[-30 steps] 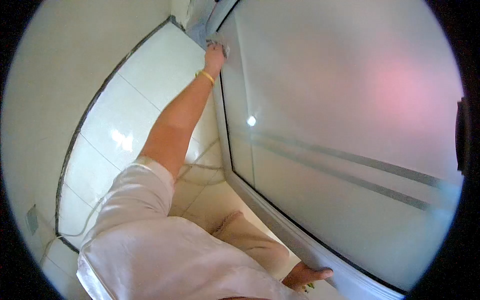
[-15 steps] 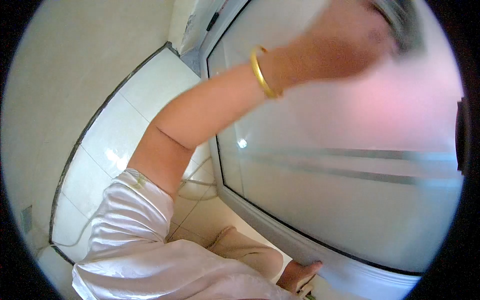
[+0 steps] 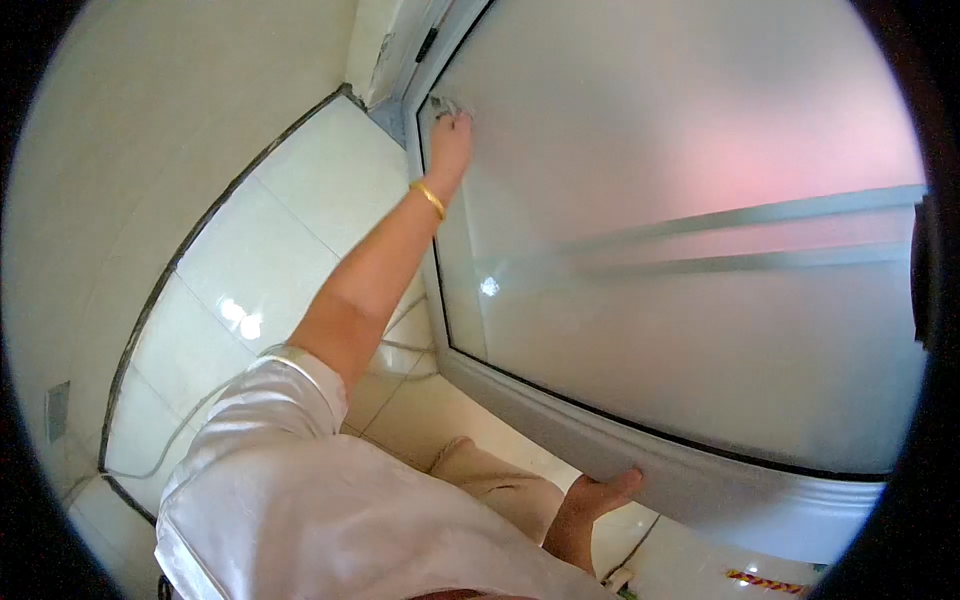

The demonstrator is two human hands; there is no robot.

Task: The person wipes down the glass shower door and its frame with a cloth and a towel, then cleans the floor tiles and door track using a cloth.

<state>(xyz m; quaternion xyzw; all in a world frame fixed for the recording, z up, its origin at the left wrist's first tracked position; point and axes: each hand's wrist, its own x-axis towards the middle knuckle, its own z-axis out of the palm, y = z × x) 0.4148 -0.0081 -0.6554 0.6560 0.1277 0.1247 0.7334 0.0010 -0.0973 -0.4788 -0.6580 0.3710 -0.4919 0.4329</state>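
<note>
A frosted glass door (image 3: 620, 330) with a pale frame fills the right side of the head view. Near the glass's upper left corner, my left hand (image 3: 452, 145), with a gold bangle (image 3: 428, 199) at its wrist, presses a crumpled grey-white wad (image 3: 443, 104) against the pane. Whether the wad is cloth or paper is unclear. Lower down, my right hand (image 3: 605, 492) grips the edge of the door frame (image 3: 560, 420); its thumb lies on the face and the other fingers are hidden.
White wall tiles (image 3: 250, 260) with a dark top border run along the left, below a beige wall (image 3: 190, 100). A thin pale hose or cord (image 3: 185, 435) trails there. A dark handle (image 3: 925, 270) is at the right edge. A red and yellow striped object (image 3: 765, 581) lies bottom right.
My left hand, with the wad, has swept from the upper right to the glass's upper left corner. The view has shifted, and my right hand remains at the door frame.
</note>
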